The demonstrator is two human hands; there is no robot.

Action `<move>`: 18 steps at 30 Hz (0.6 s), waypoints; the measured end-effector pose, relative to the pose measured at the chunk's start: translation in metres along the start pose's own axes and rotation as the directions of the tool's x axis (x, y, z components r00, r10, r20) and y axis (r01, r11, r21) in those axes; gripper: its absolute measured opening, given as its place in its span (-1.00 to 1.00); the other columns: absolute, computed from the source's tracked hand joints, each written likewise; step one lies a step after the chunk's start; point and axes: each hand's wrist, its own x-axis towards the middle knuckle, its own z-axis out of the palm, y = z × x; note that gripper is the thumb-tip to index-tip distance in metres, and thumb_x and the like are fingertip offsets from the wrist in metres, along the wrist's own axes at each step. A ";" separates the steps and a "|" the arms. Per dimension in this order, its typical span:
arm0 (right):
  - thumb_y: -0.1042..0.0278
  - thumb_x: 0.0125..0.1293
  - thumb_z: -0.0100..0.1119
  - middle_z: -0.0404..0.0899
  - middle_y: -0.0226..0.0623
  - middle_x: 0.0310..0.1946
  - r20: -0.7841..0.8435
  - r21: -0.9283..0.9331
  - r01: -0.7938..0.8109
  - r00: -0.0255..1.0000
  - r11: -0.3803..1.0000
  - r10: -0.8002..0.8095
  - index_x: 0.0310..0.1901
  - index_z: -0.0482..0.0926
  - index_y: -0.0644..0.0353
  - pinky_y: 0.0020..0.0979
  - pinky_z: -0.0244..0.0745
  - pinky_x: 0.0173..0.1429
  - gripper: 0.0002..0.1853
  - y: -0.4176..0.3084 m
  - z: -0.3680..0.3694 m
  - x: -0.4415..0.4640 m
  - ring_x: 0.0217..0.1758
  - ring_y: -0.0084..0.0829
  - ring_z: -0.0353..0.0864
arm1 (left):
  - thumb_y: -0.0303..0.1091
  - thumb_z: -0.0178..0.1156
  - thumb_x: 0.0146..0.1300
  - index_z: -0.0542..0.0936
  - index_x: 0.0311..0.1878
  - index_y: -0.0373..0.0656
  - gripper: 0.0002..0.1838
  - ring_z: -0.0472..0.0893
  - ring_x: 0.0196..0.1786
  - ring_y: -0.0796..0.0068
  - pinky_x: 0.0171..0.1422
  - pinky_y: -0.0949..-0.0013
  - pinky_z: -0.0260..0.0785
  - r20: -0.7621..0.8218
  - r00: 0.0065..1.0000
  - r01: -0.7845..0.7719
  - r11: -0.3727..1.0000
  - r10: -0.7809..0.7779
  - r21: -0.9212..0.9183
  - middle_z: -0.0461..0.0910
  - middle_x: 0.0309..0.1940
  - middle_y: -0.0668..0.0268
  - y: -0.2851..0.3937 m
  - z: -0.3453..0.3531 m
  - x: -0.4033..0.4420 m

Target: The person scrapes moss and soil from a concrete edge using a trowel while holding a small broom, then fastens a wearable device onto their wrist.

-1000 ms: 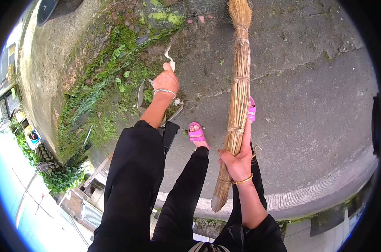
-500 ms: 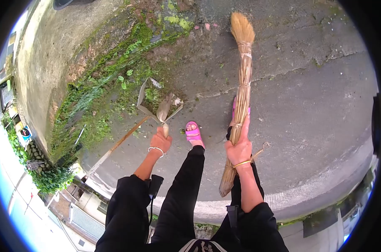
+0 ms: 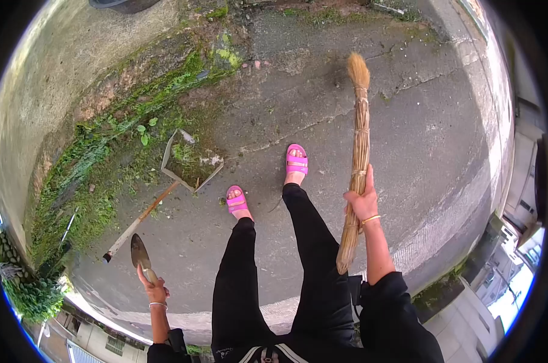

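My left hand is closed around the pale handle of a garden trowel, whose dark blade points up and away from me. In my right hand is a straw hand broom, gripped low on its bound stalks, its bristle tip pointing away. Between moss and my feet lies a long-handled dustpan with green moss and dirt in it. Its wooden handle slants toward the lower left, near the trowel's tip.
My feet in pink sandals stand on grey concrete. Thick moss and weeds grow along the base of a concrete wall on the left. A dark tub sits at the top edge. A low kerb curves at right.
My left hand has drawn the trowel back from above the dustpan, down and to the left. The broom has shifted slightly right with my right hand, and the view has turned.
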 end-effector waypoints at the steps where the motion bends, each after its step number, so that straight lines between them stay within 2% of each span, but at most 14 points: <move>1: 0.49 -0.07 0.18 0.58 -0.11 -0.32 -0.043 0.015 0.003 0.999 1.000 -0.002 0.46 -0.17 -0.01 -0.24 0.60 -0.32 0.04 -0.001 -0.011 0.035 -0.38 -0.28 0.64 | -0.64 -0.05 0.15 0.01 0.43 0.27 -0.19 0.29 -0.78 0.63 -0.76 0.50 0.22 0.012 0.996 -0.091 0.995 0.092 -0.045 0.46 -0.43 0.29 0.009 -0.002 0.010; 4: 0.40 -0.03 0.21 0.60 0.03 -0.22 -0.156 -0.106 -0.071 0.986 0.992 0.054 0.46 -0.25 0.01 -0.21 0.61 -0.25 0.06 0.017 0.027 0.093 -0.27 -0.15 0.66 | -0.59 0.05 0.20 0.29 0.36 0.10 -0.36 0.25 -0.73 0.75 -0.71 0.62 0.20 -0.041 0.935 -0.353 0.930 0.351 -0.104 0.51 -0.15 0.32 0.048 0.004 0.024; 5: 0.31 -0.04 0.23 0.58 0.18 -0.15 -0.168 -0.273 -0.026 0.985 0.962 -0.022 0.46 -0.30 0.04 -0.18 0.56 -0.05 0.09 0.016 0.066 0.068 -0.13 0.03 0.63 | -0.59 0.05 0.20 0.29 0.36 0.10 -0.36 0.25 -0.73 0.75 -0.71 0.62 0.20 -0.030 0.932 -0.362 0.925 0.361 -0.114 0.51 -0.15 0.32 0.072 0.009 0.027; 7: 0.29 -0.02 0.21 0.54 0.31 -0.16 0.107 -0.472 0.052 0.994 0.880 -0.001 0.44 -0.44 0.06 -0.13 0.42 0.14 0.13 0.038 0.145 -0.006 -0.04 0.17 0.55 | -0.47 0.16 0.24 0.29 0.35 -0.03 -0.41 0.32 -0.61 0.73 -0.53 0.63 0.26 -0.051 0.872 -0.488 0.873 0.487 -0.006 0.50 -0.08 0.33 0.107 0.015 0.024; 8: 0.30 -0.01 0.20 0.55 0.31 -0.17 0.321 -0.471 0.123 0.946 0.874 0.040 0.43 -0.50 0.06 -0.11 0.42 0.14 0.15 0.046 0.171 -0.047 -0.04 0.18 0.55 | -0.47 0.16 0.24 0.29 0.35 -0.03 -0.41 0.32 -0.61 0.73 -0.53 0.63 0.26 -0.051 0.870 -0.492 0.871 0.491 -0.010 0.50 -0.08 0.33 0.114 0.021 0.035; 9: 0.31 -0.04 0.22 0.55 0.29 -0.17 0.340 -0.397 0.089 0.939 0.913 0.057 0.44 -0.48 -0.01 -0.11 0.43 0.13 0.17 0.039 0.170 -0.053 -0.06 0.19 0.56 | -0.41 0.20 0.24 0.35 0.30 -0.08 -0.46 0.34 -0.53 0.70 -0.44 0.60 0.25 -0.104 0.800 -0.597 0.801 0.591 -0.037 0.49 -0.18 0.38 0.119 0.027 0.048; 10: 0.33 -0.08 0.24 0.56 0.27 -0.19 0.644 -0.350 0.130 0.753 0.928 0.137 0.46 -0.37 -0.11 -0.14 0.44 0.10 0.15 0.044 0.198 -0.114 -0.06 0.16 0.57 | -0.35 0.23 0.24 0.41 0.24 -0.13 -0.51 0.35 -0.46 0.68 -0.34 0.57 0.25 -0.161 0.716 -0.694 0.718 0.680 -0.056 0.49 -0.28 0.43 0.123 0.028 0.056; 11: 0.34 -0.11 0.25 0.57 0.22 -0.23 0.711 -0.182 0.149 0.703 0.972 0.025 0.47 -0.24 -0.17 -0.17 0.45 0.06 0.12 0.067 0.215 -0.130 -0.07 0.11 0.59 | -0.35 0.23 0.24 0.41 0.24 -0.13 -0.51 0.35 -0.46 0.68 -0.34 0.57 0.25 -0.172 0.705 -0.705 0.707 0.688 -0.058 0.49 -0.28 0.43 0.134 0.030 0.054; 13: 0.34 -0.11 0.24 0.58 0.19 -0.22 0.715 -0.154 0.221 0.698 0.963 -0.046 0.48 -0.19 -0.15 -0.17 0.44 0.07 0.10 0.074 0.218 -0.141 -0.07 0.08 0.59 | -0.31 0.24 0.25 0.55 0.00 -0.16 -0.72 0.34 -0.38 0.61 -0.25 0.48 0.22 -0.105 0.614 -0.785 0.619 0.782 0.012 0.45 -0.39 0.46 0.153 0.036 0.047; 14: 0.38 -0.12 0.25 0.56 0.11 -0.12 0.637 -0.076 0.207 0.762 0.975 -0.111 0.47 -0.15 -0.09 -0.23 0.45 0.06 0.08 0.067 0.199 -0.138 -0.05 -0.01 0.61 | -0.24 0.20 0.29 0.57 -0.27 -0.23 -0.78 0.32 -0.41 0.56 -0.29 0.42 0.21 -0.126 0.614 -0.776 0.625 0.779 0.088 0.44 -0.43 0.39 0.141 0.033 0.070; 15: 0.42 -0.13 0.25 0.55 0.03 -0.02 0.547 0.000 0.197 0.820 0.980 -0.165 0.47 -0.11 -0.03 -0.28 0.46 0.06 0.07 0.057 0.174 -0.133 -0.03 -0.10 0.62 | -0.24 0.20 0.29 0.57 -0.27 -0.23 -0.78 0.32 -0.41 0.56 -0.29 0.42 0.21 -0.131 0.612 -0.776 0.624 0.780 0.089 0.44 -0.43 0.39 0.141 0.032 0.069; 16: 0.42 -0.14 0.23 0.55 0.01 -0.02 0.443 -0.104 0.178 0.889 0.979 -0.115 0.47 -0.11 -0.01 -0.32 0.49 0.02 0.07 0.023 0.141 -0.118 -0.05 -0.19 0.63 | -0.21 0.16 0.32 0.54 -0.34 -0.25 -0.73 0.33 -0.42 0.54 -0.30 0.41 0.22 -0.148 0.630 -0.749 0.647 0.763 0.142 0.42 -0.46 0.35 0.147 0.034 0.065; 17: 0.37 -0.12 0.24 0.61 0.11 -0.22 0.232 -0.080 0.336 0.922 0.938 -0.311 0.47 -0.17 -0.04 -0.23 0.49 0.04 0.09 0.036 0.129 -0.079 -0.11 0.03 0.62 | -0.17 0.12 0.35 0.52 -0.40 -0.28 -0.66 0.33 -0.42 0.51 -0.30 0.39 0.22 -0.164 0.647 -0.719 0.668 0.744 0.193 0.41 -0.49 0.31 0.152 0.037 0.062; 18: 0.36 -0.11 0.24 0.61 0.08 -0.18 0.115 -0.075 0.260 0.961 0.963 -0.251 0.47 -0.17 -0.02 -0.24 0.49 0.05 0.08 0.005 0.106 -0.051 -0.10 -0.01 0.63 | -0.13 0.03 0.39 0.47 -0.46 -0.30 -0.58 0.33 -0.44 0.48 -0.32 0.36 0.21 -0.172 0.600 -0.752 0.624 0.781 0.212 0.36 -0.54 0.27 0.155 0.040 0.058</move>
